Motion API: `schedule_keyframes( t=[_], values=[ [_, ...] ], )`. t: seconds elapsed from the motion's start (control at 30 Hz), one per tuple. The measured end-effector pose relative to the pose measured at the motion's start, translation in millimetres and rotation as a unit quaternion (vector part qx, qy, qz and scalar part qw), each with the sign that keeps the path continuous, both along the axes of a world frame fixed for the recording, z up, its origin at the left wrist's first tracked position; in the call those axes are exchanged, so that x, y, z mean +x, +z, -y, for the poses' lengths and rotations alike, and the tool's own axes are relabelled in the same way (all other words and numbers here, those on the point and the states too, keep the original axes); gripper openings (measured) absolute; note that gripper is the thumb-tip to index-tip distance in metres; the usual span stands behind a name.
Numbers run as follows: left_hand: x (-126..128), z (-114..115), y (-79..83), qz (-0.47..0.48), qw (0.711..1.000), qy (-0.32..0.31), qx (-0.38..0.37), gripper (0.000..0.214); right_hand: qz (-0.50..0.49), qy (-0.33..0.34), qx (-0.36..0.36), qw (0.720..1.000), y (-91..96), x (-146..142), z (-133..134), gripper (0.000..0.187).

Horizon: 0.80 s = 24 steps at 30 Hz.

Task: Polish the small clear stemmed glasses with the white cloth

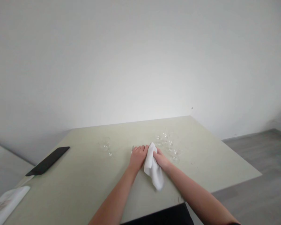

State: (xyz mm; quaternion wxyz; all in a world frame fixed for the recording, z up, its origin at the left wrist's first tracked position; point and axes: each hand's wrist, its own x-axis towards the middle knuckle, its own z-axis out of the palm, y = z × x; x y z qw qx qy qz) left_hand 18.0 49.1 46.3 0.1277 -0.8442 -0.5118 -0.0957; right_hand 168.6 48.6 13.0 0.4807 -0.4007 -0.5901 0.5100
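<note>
My left hand [139,155] is closed, with its fingers wrapped round what looks like a clear glass [132,149]; only a small shiny edge of it shows beyond the knuckles. My right hand [161,158] grips a white cloth [153,170] right beside the left hand. The cloth's upper end is bunched between the two hands, and its lower part hangs down toward me. Several clear stemmed glasses [170,143] are grouped just past my right hand. Farther left, more clear stemmed glasses [107,146] are on the table; their exact number is hard to make out.
The pale table [84,187] reaches back to a white wall [140,62]. Along its left edge lies a flat black object [48,161], with a white packet-like object [9,201] nearer me. Grey flooring [255,156] shows at the right.
</note>
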Motion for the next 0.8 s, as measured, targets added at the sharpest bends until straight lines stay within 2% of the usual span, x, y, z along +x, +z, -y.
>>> schedule_keyframes(
  t=[0.1, 0.17, 0.23, 0.37, 0.43, 0.57, 0.63, 0.7, 0.73, 0.8],
  values=[
    [-2.5, -3.0, -0.4, 0.006, 0.997, 0.029, -0.074, 0.022, 0.103, -0.014, 0.147, 0.984, 6.8, 3.8, 4.3, 0.031],
    [-3.7, -5.1, -0.2, 0.015, 0.993, 0.053, -0.101, 0.02, 0.152, -0.023, 0.201, 0.968, 8.4, 3.5, 5.6, 0.037],
    [-4.3, -6.4, 0.2, 0.023, 0.995, 0.049, -0.084, 0.019, 0.152, -0.038, 0.195, 0.968, 6.2, 0.9, 4.2, 0.04],
    [-5.2, -6.6, 1.4, 0.013, 1.0, 0.002, -0.008, 0.02, 0.066, -0.061, 0.064, 0.994, -3.1, -5.0, -3.5, 0.02],
    [-5.6, -6.7, 1.8, 0.01, 1.0, -0.003, 0.002, 0.021, 0.041, -0.048, 0.037, 0.997, -6.2, -4.8, -6.0, 0.022],
    [-5.8, -8.4, 1.2, 0.013, 0.998, 0.025, -0.06, 0.021, 0.1, -0.026, 0.122, 0.987, -4.2, 1.0, -2.6, 0.021],
    [-5.4, -9.4, 0.6, 0.011, 0.993, 0.056, -0.103, 0.022, 0.147, -0.023, 0.176, 0.973, -0.6, 3.0, 0.9, 0.031],
    [-4.9, -9.8, 0.3, 0.009, 0.992, 0.064, -0.112, 0.023, 0.161, -0.029, 0.207, 0.964, 2.0, 2.8, 2.6, 0.045],
    [-4.7, -9.7, 0.3, 0.011, 0.994, 0.055, -0.097, 0.022, 0.151, -0.035, 0.205, 0.966, 2.3, 2.0, 2.3, 0.049],
    [-4.2, -8.7, 0.4, 0.015, 0.999, 0.021, -0.044, 0.022, 0.104, -0.046, 0.144, 0.983, 0.6, 0.5, -0.4, 0.041]
  ],
)
